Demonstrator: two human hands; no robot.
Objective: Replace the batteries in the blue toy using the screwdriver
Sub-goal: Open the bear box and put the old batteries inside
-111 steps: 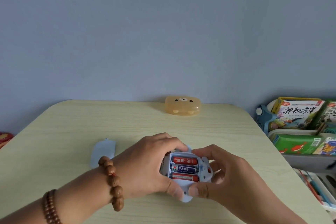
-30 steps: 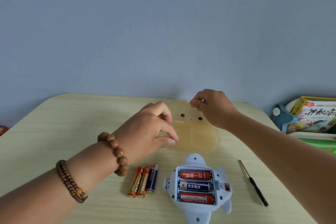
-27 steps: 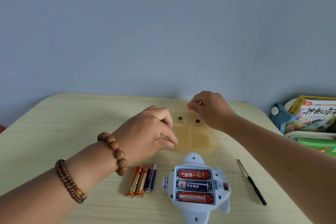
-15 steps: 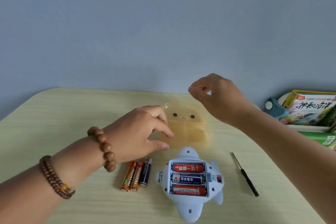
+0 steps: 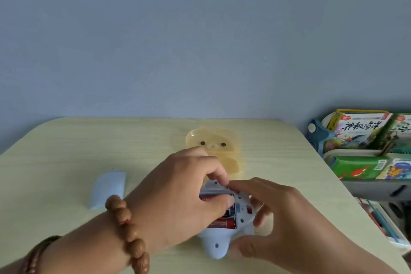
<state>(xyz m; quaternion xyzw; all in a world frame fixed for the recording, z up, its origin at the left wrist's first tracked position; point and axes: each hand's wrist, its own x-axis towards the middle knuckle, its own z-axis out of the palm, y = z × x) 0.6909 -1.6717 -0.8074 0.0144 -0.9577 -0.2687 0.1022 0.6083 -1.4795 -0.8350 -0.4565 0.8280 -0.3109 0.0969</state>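
The blue toy (image 5: 216,244) lies underside up near the table's front edge, its battery compartment open with red batteries (image 5: 221,222) showing inside. My left hand (image 5: 184,198) lies over the toy's left half, fingers curled at the compartment's far edge and thumb down on the top battery. My right hand (image 5: 275,218) grips the toy from the right, thumb at its near end and index finger stretched to the compartment's far edge. The blue battery cover (image 5: 106,189) lies loose on the table to the left. No screwdriver is visible.
An orange bear-faced case (image 5: 215,151) lies open just behind the toy. The pale wooden table (image 5: 66,151) ends at a blue wall. To the right, off the table, stands a rack of children's books (image 5: 364,138).
Both hands have left the orange case and come down onto the toy. The loose batteries and screwdriver no longer show, and the blue cover now lies at the left.
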